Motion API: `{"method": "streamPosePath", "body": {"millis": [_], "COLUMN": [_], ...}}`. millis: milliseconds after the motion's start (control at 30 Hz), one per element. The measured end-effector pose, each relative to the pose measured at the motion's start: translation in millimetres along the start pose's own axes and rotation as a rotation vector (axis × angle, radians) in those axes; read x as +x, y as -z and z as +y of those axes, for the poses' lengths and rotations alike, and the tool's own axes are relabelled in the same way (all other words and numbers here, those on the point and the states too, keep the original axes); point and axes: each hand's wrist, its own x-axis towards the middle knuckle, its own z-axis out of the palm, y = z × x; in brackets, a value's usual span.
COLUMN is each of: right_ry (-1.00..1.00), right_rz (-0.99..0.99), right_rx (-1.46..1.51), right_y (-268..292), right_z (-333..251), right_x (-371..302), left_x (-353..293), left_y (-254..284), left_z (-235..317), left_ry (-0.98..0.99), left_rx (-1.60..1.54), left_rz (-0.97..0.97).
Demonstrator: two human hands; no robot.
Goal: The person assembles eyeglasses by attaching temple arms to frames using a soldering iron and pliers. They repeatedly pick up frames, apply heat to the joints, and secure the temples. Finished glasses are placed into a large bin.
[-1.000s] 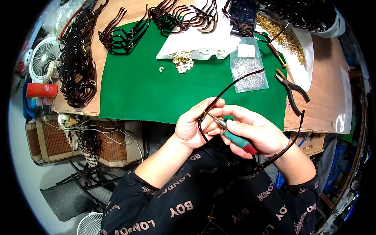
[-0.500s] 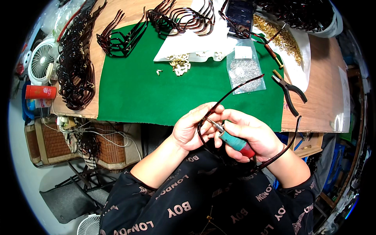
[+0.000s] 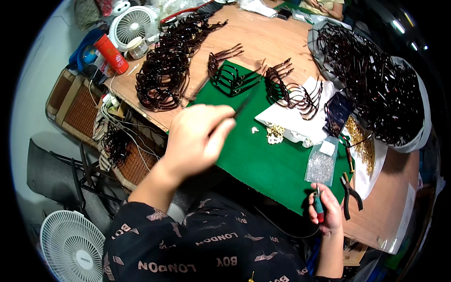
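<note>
My left hand (image 3: pixel 199 141) is raised over the left edge of the green mat (image 3: pixel 253 174), fingers closed on a dark brown eyeglass frame (image 3: pixel 243 104). One temple, smeared by motion, sticks out past the fingertips; most of the frame is hidden by the hand. At the mat's near right corner, my right hand (image 3: pixel 332 214) grips a corded electric screwdriver (image 3: pixel 318 205) with a teal and red body, its tip pointing away from me. Just beyond the tip lies a clear bag of tiny silver parts (image 3: pixel 321 164). Pliers with black handles (image 3: pixel 351 197) rest to its right.
A long row of eyeglass frames (image 3: pixel 164 70) lies at the left, with smaller groups (image 3: pixel 230 80) on the mat. Small gold and white pieces (image 3: pixel 275 134) sit by white paper. At right are gold parts (image 3: pixel 361 145) and a large bag of dark frames (image 3: pixel 371 84). Another person (image 3: pixel 329 7) sits across.
My hands have parted: the left carried the eyeglass frame up and left, the right drew the screwdriver away to the right. The view has turned left and shows more of the table.
</note>
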Motion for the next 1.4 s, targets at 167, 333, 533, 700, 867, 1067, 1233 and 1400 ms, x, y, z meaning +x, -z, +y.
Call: {"method": "streamPosePath", "body": {"millis": [167,333,533,700,867,1067,1233,1400], "right_ry": [0.014,0.036,0.027,0.057,0.089,0.099,0.630,0.973], "right_rz": [-0.030,-0.039,-0.081,-0.073,-0.111,-0.005,0.562,0.391], "right_rx": [0.022,0.050,0.044,0.009,0.044,-0.126,-1.525,-1.614], "right_y": [4.8,7.3,6.9,13.1,7.5,10.0,-2.0,-42.7], "right_z": [6.7,10.5,9.8,12.0,14.6,6.5,-9.8,-28.7], "right_x": [-7.0,-8.2,-2.2,-6.3,-0.4,-10.3,2.7,38.9], "left_x": [20.8,44.8,70.4,117.1,134.4,140.1,99.9,34.3], "left_y": [-44.3,-71.6,-115.9,-169.2,-238.5,-144.3,-60.4,5.7], "left_z": [-61.9,-67.6,-72.4,16.5,32.6,56.1,28.6,-14.1], "left_ry": [0.178,0.204,-0.176,-0.375,-0.417,-0.582,0.031,0.136], "left_rx": [0.210,0.312,0.514,-0.066,0.084,-0.474,-0.971,-1.232], "left_rz": [-0.132,-0.211,-0.068,-0.229,-0.305,0.013,0.085,0.039]}}
